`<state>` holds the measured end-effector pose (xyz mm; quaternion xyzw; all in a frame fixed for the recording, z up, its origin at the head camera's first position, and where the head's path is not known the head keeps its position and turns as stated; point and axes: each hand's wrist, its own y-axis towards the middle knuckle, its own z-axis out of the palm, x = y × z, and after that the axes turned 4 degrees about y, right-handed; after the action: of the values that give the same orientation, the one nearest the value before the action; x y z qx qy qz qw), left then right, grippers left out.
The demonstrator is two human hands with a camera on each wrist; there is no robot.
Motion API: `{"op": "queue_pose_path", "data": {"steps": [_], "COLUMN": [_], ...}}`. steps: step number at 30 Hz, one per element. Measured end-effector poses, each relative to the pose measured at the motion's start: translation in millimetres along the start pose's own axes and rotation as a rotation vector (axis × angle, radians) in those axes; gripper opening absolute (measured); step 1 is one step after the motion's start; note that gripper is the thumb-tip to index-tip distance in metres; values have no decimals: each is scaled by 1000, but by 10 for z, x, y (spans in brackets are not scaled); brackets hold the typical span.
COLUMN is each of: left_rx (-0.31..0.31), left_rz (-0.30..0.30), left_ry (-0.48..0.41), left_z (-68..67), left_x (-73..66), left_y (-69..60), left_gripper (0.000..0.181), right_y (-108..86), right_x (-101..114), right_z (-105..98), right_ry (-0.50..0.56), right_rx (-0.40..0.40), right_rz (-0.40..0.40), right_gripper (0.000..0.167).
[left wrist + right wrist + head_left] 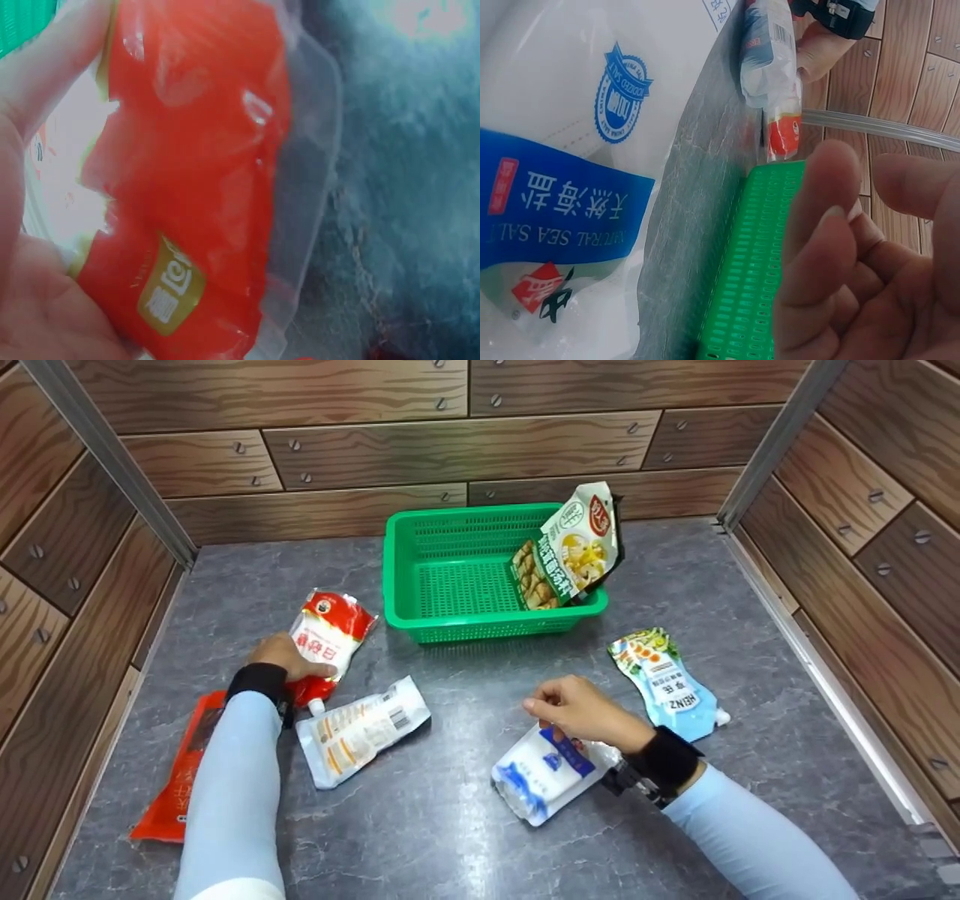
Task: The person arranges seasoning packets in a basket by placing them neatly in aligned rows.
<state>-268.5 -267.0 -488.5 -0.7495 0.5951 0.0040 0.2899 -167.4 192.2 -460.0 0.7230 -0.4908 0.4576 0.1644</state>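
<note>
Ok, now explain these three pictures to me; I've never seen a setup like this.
No machine here: these are a person's bare left hand and right hand. The wide picture comes from a head-worn camera looking down; the other two come from cameras on the left and right wrists. On the grey surface lie a salt bag, a blue Heinz pouch, a white pouch and a red packet. Farther back stands a green basket with a printed packet leaning inside it. The left hand has its grip on a red-and-white bag. The right hand is above the salt bag, holding nothing.
</note>
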Motion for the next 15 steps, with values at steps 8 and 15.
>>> {"op": "queue_pose_path", "data": {"steps": [8, 15], "left_rx": [-48, -107], "left_rz": [46, 107], "left_ry": [-6, -87], "left_z": [5, 58], "left_x": [9, -41], "left_y": [54, -3], "left_gripper": [95, 76], "right_y": [4, -21], "right_x": [24, 6], "right_z": [9, 22], "right_ry": [16, 7], "right_rx": [-19, -43], "right_rz": [7, 32], "right_gripper": [31, 30]}}
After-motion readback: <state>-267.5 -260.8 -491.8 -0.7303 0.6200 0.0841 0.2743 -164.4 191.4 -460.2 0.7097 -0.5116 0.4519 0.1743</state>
